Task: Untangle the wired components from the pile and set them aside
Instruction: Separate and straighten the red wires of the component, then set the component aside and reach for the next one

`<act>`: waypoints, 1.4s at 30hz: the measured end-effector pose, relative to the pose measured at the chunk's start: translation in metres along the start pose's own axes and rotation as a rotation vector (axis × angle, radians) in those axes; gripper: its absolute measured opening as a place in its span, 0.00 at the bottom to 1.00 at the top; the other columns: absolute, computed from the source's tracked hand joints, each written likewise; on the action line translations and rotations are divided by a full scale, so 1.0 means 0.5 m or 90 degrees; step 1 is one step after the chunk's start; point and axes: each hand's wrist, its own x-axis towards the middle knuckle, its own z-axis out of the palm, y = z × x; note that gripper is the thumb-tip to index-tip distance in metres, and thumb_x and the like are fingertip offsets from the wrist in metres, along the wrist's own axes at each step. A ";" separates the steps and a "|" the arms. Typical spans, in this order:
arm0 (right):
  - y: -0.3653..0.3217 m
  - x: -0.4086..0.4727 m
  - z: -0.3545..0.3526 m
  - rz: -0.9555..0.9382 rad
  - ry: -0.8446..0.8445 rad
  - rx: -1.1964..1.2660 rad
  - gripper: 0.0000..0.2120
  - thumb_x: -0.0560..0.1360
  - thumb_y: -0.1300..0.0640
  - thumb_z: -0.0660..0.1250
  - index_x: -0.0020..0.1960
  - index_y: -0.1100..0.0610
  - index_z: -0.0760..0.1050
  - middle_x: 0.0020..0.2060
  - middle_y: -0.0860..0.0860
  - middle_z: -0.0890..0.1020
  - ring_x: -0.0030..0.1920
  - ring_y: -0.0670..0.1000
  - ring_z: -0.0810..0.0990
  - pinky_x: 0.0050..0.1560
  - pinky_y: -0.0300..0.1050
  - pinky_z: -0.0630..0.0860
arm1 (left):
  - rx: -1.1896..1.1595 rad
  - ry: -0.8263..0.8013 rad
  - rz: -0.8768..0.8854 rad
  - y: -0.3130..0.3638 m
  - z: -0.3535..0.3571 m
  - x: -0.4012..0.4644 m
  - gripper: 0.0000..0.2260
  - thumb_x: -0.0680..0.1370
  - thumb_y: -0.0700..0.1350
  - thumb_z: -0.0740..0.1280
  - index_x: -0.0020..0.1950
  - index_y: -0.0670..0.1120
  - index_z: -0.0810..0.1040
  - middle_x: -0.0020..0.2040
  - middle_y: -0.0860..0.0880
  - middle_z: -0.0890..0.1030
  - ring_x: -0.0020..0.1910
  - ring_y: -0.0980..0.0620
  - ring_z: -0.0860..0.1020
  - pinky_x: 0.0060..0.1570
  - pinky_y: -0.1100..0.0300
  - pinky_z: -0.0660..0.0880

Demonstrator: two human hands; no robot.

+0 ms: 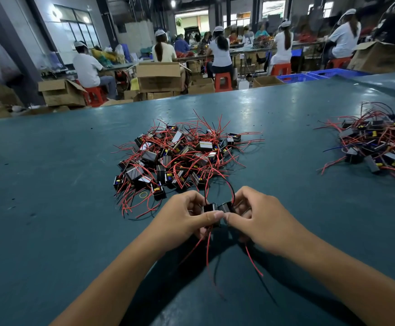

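Observation:
A tangled pile (180,156) of small black box components with red and black wires lies mid-table. Just in front of it, my left hand (187,215) grips one black component (210,208) between thumb and fingers. My right hand (255,215) grips a second black component (227,206) pressed up against the first. Red and black wires loop over the pair from the pile side, and more red wires (208,250) hang down below my hands onto the table. Parts of both components are hidden by my fingers.
A second heap of wired components (377,144) lies at the right edge of the dark green table (50,184). A yellow rubber band (143,194) rests by the pile. Beyond the far edge are cardboard boxes (158,76), red stools and seated workers.

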 end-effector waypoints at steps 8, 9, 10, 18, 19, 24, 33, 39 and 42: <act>-0.002 -0.004 0.000 -0.042 -0.117 0.049 0.21 0.68 0.37 0.68 0.58 0.39 0.70 0.44 0.44 0.83 0.42 0.43 0.82 0.47 0.43 0.80 | -0.024 0.053 0.006 -0.016 0.012 0.006 0.27 0.68 0.57 0.77 0.48 0.36 0.71 0.31 0.45 0.75 0.25 0.51 0.73 0.24 0.59 0.73; -0.004 -0.006 0.000 -0.056 -0.110 0.045 0.25 0.65 0.33 0.69 0.58 0.40 0.70 0.45 0.42 0.83 0.42 0.40 0.81 0.46 0.39 0.79 | -0.036 0.052 0.006 -0.016 0.014 0.006 0.28 0.68 0.57 0.77 0.48 0.36 0.71 0.31 0.45 0.75 0.26 0.51 0.73 0.24 0.59 0.72; -0.005 -0.007 0.001 -0.069 -0.097 0.038 0.27 0.63 0.31 0.69 0.58 0.41 0.70 0.45 0.41 0.82 0.42 0.40 0.81 0.45 0.38 0.78 | -0.044 0.048 0.010 -0.016 0.018 0.007 0.27 0.67 0.56 0.77 0.48 0.37 0.71 0.31 0.46 0.75 0.26 0.51 0.73 0.24 0.59 0.72; -0.002 0.000 0.003 -0.138 0.027 -0.217 0.15 0.71 0.41 0.65 0.50 0.49 0.67 0.42 0.45 0.75 0.42 0.49 0.75 0.41 0.45 0.70 | -0.028 -0.028 0.050 -0.020 0.041 0.013 0.20 0.75 0.54 0.72 0.61 0.46 0.71 0.33 0.47 0.78 0.30 0.49 0.75 0.30 0.59 0.73; 0.002 0.004 -0.001 -0.129 0.024 -0.231 0.15 0.71 0.40 0.64 0.50 0.49 0.67 0.41 0.45 0.75 0.41 0.49 0.75 0.39 0.45 0.69 | -0.038 -0.026 0.048 -0.020 0.039 0.015 0.19 0.76 0.53 0.71 0.62 0.46 0.71 0.35 0.44 0.79 0.32 0.47 0.76 0.30 0.58 0.73; 0.024 0.036 -0.044 -0.041 0.077 -0.269 0.15 0.72 0.41 0.66 0.48 0.51 0.69 0.40 0.48 0.76 0.41 0.53 0.76 0.38 0.47 0.68 | -0.023 -0.019 0.044 -0.028 0.036 0.022 0.12 0.79 0.49 0.69 0.60 0.46 0.73 0.41 0.38 0.81 0.32 0.46 0.76 0.29 0.58 0.74; 0.107 0.123 -0.243 0.141 0.170 -0.469 0.25 0.73 0.38 0.67 0.54 0.58 0.67 0.47 0.59 0.79 0.47 0.62 0.79 0.44 0.51 0.72 | 0.002 -0.052 0.040 -0.027 0.036 0.018 0.06 0.81 0.43 0.67 0.53 0.41 0.77 0.35 0.50 0.80 0.31 0.52 0.76 0.28 0.61 0.73; 0.126 0.185 -0.420 0.302 0.277 -0.418 0.47 0.76 0.39 0.67 0.78 0.67 0.47 0.72 0.68 0.66 0.70 0.68 0.68 0.67 0.62 0.69 | 0.143 0.016 0.120 -0.027 0.039 0.020 0.03 0.81 0.47 0.68 0.48 0.50 0.79 0.36 0.52 0.81 0.30 0.56 0.76 0.31 0.63 0.73; 0.062 0.197 -0.344 0.099 0.283 -0.388 0.34 0.77 0.42 0.67 0.72 0.64 0.65 0.66 0.64 0.74 0.65 0.64 0.74 0.63 0.58 0.72 | 0.219 0.035 0.168 -0.025 0.033 0.023 0.04 0.80 0.48 0.68 0.47 0.51 0.80 0.36 0.56 0.80 0.33 0.60 0.75 0.36 0.68 0.71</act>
